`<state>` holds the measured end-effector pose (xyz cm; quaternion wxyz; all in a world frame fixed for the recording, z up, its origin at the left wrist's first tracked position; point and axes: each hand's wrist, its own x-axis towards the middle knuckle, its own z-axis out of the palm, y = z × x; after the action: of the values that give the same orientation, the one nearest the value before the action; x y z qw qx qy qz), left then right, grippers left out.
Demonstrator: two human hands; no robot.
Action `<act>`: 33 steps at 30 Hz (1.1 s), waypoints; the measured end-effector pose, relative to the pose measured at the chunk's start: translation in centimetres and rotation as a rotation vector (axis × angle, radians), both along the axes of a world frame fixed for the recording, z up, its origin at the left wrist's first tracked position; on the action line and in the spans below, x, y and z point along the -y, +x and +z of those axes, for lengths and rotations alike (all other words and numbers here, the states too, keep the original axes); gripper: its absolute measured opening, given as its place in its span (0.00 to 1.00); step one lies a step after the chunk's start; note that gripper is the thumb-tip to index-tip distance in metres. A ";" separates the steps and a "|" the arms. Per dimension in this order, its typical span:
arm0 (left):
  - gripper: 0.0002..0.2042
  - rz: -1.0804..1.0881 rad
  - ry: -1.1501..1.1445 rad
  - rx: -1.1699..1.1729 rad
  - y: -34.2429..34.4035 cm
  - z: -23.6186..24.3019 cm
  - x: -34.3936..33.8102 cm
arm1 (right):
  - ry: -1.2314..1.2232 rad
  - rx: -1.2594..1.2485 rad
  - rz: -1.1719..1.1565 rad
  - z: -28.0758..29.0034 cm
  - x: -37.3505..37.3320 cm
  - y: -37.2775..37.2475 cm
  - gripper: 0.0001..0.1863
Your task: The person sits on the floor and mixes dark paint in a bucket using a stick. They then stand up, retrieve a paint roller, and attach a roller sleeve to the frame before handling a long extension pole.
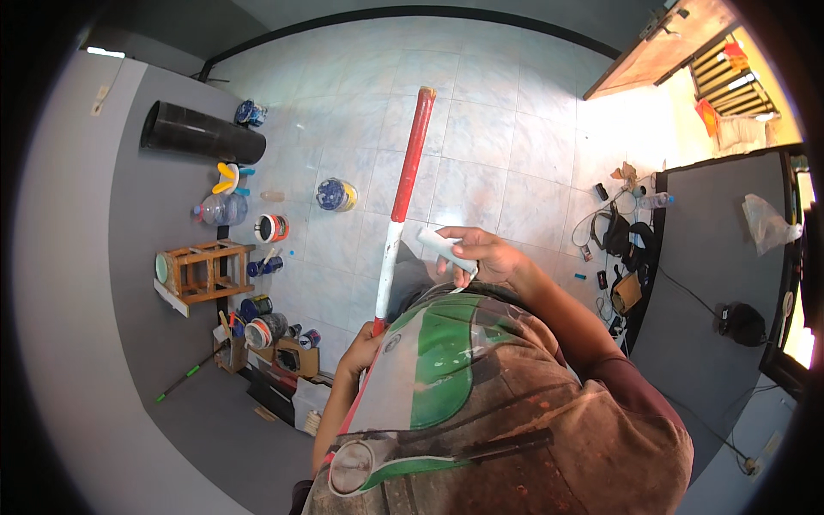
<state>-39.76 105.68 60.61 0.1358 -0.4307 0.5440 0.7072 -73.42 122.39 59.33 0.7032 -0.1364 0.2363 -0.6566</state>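
Observation:
My left hand [364, 345] is closed round the lower part of a long pole [413, 159] with red and white bands. The pole slants up and away from me, its far end raised over the tiled floor. Just right of the pole, my right hand [493, 257] grips a small white cylinder [440, 244], thumb on top and fingers bent about it. Whether this is a paint roller sleeve or another kind of roll, I cannot tell. Below both hands lies my stained brown shirt [524, 421] with its green and white print.
Along the left wall stand a wooden stool [206, 271], a water jug [225, 210], a black roll [204, 135] and several paint pails. A blue-stained paint tub [336, 196] sits out on the floor. At the right are cables, a black bag [611, 230] and an open wooden door [657, 47].

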 end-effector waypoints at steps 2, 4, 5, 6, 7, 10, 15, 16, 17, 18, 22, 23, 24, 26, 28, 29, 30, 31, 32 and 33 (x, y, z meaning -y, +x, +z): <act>0.12 -0.029 0.007 -0.035 0.4 -0.6 0.5 | 0.034 -0.246 0.076 0.7 0.8 -1.2 0.27; 0.12 0.003 0.024 0.013 0.5 -0.8 0.4 | 0.171 -0.408 0.045 1.5 1.7 -0.7 0.22; 0.12 0.016 0.030 0.032 -0.2 -0.5 0.4 | 0.239 -0.493 0.025 2.0 2.1 -0.8 0.20; 0.12 0.030 -0.001 0.051 -0.6 -0.1 0.2 | 0.260 -0.565 -0.007 2.6 2.1 -1.0 0.19; 0.12 0.045 -0.031 0.069 -0.9 0.6 -0.2 | 0.280 -0.638 -0.040 3.4 1.9 -0.9 0.18; 0.12 0.034 -0.053 0.058 -1.3 1.2 0.0 | 0.209 -0.762 -0.202 5.0 1.2 -0.5 0.16; 0.12 -0.049 -0.025 0.011 -1.4 0.7 1.0 | 0.039 -1.203 -0.294 4.5 2.4 0.1 0.12; 0.12 -0.078 0.036 -0.015 -1.1 0.1 1.7 | 0.091 -1.268 -0.275 4.8 2.7 0.3 0.11; 0.12 -0.108 0.093 -0.043 -1.4 0.4 2.1 | 0.142 -1.332 -0.260 5.1 3.1 0.3 0.10; 0.13 -0.101 0.032 -0.029 -1.6 0.7 2.0 | 0.201 -1.367 -0.273 4.9 3.4 0.2 0.10; 0.13 -0.121 -0.067 0.000 -2.1 1.2 1.9 | 0.260 -1.196 -0.245 5.0 3.6 -0.2 0.09; 0.13 -0.134 -0.061 -0.001 -2.0 0.9 2.2 | 0.223 -1.079 -0.216 5.3 3.3 -0.5 0.10; 0.14 -0.152 -0.046 -0.014 -1.5 0.4 2.6 | 0.137 -1.061 -0.213 5.4 2.7 -0.7 0.10; 0.14 -0.197 -0.012 -0.039 -0.2 -1.3 3.2 | 0.023 -1.015 -0.208 5.1 0.7 -1.1 0.12; 0.15 -0.182 -0.106 0.035 0.3 -2.3 2.8 | 0.017 -0.956 -0.205 4.0 -0.7 -1.3 0.13; 0.15 -0.179 -0.147 0.074 -0.1 -2.2 2.5 | 0.046 -0.921 -0.204 4.3 -0.9 -1.3 0.14; 0.15 -0.188 -0.127 0.055 -0.4 -2.0 2.5 | 0.131 -0.955 -0.188 4.6 -1.0 -1.2 0.14; 0.16 -0.195 -0.107 0.037 -0.8 -1.7 2.6 | 0.215 -0.988 -0.172 5.0 -0.9 -1.1 0.14; 0.16 -0.201 -0.087 0.020 -1.0 -1.3 2.6 | 0.299 -1.017 -0.152 5.6 -0.6 -0.7 0.14; 0.16 -0.219 -0.059 0.036 -0.8 -1.9 2.9 | 0.318 -1.139 -0.228 4.8 -0.4 -0.1 0.14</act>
<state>-40.52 102.82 58.74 0.2094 -0.3850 0.6061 0.6638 -73.56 122.78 64.08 0.4030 -0.3336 0.6840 -0.5084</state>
